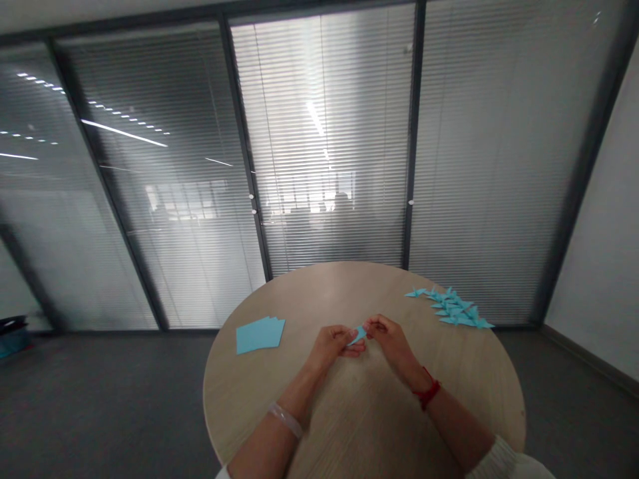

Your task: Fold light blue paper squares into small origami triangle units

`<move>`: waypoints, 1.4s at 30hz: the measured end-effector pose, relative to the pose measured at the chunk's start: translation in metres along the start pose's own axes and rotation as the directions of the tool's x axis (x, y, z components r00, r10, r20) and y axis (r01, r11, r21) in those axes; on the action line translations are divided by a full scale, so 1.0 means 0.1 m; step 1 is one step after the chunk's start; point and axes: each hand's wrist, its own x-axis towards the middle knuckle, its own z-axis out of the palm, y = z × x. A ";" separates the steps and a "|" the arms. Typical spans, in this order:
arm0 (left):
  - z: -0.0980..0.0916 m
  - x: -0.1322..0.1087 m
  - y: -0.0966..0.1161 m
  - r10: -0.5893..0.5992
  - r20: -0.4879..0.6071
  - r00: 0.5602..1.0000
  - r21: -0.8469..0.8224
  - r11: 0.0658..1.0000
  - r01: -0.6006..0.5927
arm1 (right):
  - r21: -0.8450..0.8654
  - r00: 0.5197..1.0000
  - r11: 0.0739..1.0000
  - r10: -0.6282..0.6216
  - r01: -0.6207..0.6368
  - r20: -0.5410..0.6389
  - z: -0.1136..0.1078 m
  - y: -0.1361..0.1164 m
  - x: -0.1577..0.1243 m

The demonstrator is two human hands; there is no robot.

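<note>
Between my two hands, above the middle of the round table, is a small folded piece of blue paper. My left hand grips its left side between thumb and fingers. At its right end, the pinched fingertips of my right hand hold the paper too. A stack of flat blue sheets lies to the left of my left hand. Several folded blue paper figures with pointed ends are piled at the table's right back edge.
The round wooden table has its far edge near a glass partition with blinds. A dark container with a blue side stands on the floor at the far left. A white wall rises on the right.
</note>
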 end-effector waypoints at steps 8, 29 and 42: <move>0.00 -0.03 0.08 0.279 -0.057 0.959 0.144 0.952 -0.269 | 0.508 0.945 0.797 0.255 -0.325 0.205 -0.03 0.02 -0.05; -0.05 0.06 -0.07 0.207 -0.031 0.978 0.354 0.917 -0.183 | 0.016 0.986 1.000 0.005 -0.008 0.164 0.03 -0.18 -0.08; -0.03 0.05 -0.04 0.088 0.084 0.993 0.191 0.976 -0.103 | -0.179 0.971 0.963 -0.174 0.203 0.167 -0.03 -0.06 -0.02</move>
